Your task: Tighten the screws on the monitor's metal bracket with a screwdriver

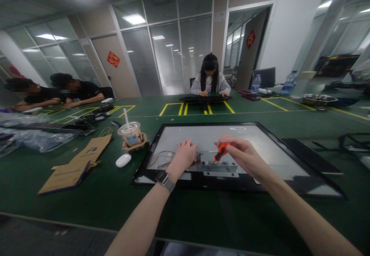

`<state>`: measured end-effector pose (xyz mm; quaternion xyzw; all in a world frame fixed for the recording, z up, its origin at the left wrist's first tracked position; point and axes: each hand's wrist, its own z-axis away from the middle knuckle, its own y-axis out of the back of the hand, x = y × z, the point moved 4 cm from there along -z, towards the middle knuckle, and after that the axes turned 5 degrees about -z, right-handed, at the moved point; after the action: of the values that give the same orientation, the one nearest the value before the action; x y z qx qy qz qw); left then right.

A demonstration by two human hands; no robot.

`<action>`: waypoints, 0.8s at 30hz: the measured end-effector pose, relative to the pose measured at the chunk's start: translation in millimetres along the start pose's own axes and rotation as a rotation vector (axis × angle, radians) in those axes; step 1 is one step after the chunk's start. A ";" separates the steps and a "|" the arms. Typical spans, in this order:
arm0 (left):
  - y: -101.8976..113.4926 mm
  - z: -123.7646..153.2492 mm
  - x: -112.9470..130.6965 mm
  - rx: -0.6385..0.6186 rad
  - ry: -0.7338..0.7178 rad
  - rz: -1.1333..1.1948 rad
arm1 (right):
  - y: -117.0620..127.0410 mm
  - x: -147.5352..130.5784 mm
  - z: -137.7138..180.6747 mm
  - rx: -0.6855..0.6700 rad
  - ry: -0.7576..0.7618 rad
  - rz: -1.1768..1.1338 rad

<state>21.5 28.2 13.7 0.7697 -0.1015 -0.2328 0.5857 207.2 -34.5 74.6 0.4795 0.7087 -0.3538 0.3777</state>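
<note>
A large display panel (173,133) with a black frame and grey-white back lies flat on the green table. On its near half sits a metal bracket (219,168) holding a small circuit board. My right hand (241,152) grips an orange and black screwdriver (221,151), tilted with its lower end down at the bracket; the tip is too small to make out. Just left of the bracket, my left hand (185,156) lies on the panel with its fingers stretched forward, a watch on the wrist. Thin wires (162,156) run beside it.
Left of the panel are a drink cup (130,133) in a carton holder, a white mouse (123,160) and a paper bag (78,163). A dark flat slab (312,156) lies to the right. A person (210,79) sits opposite; two others sit far left.
</note>
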 end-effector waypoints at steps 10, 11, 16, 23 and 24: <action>-0.2 -0.4 -0.5 -0.019 0.001 -0.004 | -1.9 -9.6 -0.4 -0.027 0.054 0.235; -0.5 -0.4 -0.6 -0.014 -0.001 -0.004 | -2.0 -9.8 -0.2 -0.038 0.054 0.238; -0.6 -0.6 -0.8 -0.031 -0.002 -0.011 | 3.2 -7.9 -0.5 0.044 0.106 0.296; -1.1 -1.5 -0.7 -0.046 -0.006 0.002 | 2.4 -11.6 -0.1 0.163 0.264 0.505; -1.4 -1.6 -0.7 -0.041 -0.006 0.003 | 0.5 -11.3 0.1 0.149 0.261 0.502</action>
<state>21.5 30.2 13.0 0.7569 -0.0994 -0.2361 0.6012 210.6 -39.1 84.3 0.7077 0.5825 -0.2355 0.3230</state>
